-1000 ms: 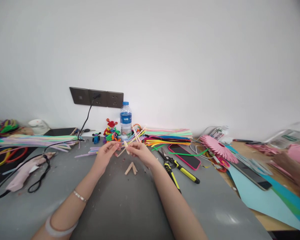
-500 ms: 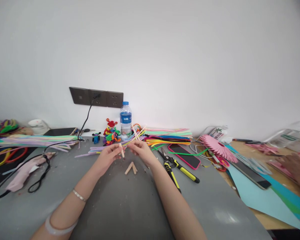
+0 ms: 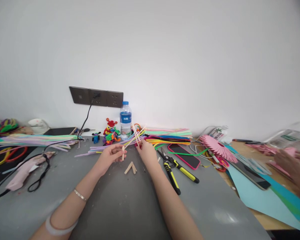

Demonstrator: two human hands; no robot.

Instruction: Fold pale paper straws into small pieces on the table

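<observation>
My left hand (image 3: 113,154) pinches a beige pipe cleaner (image 3: 123,152) whose thick, doubled-looking part stands upright between thumb and fingers. From it thin pale strands seem to run up and right toward my right hand (image 3: 145,151). That hand has its fingers closed around pale strands (image 3: 135,131) that stick up beyond the fingertips; whether both hands hold one piece, I cannot tell. Below them on the grey table (image 3: 125,206) lie short beige wound pieces (image 3: 130,167), set in a V shape.
Yellow-and-black pliers (image 3: 176,168) and a pink-cased phone (image 3: 186,155) lie right. Behind stand a water bottle (image 3: 125,121) and small pipe-cleaner figures (image 3: 111,133). A pink glue gun (image 3: 22,173) with a black cord lies left. Another person's hand (image 3: 293,170) works at far right.
My right hand has shifted slightly right and turned, its fingers now pointing up and away. My left hand stays nearly in place, the beige piece a little lower. The other person's hand moved left.
</observation>
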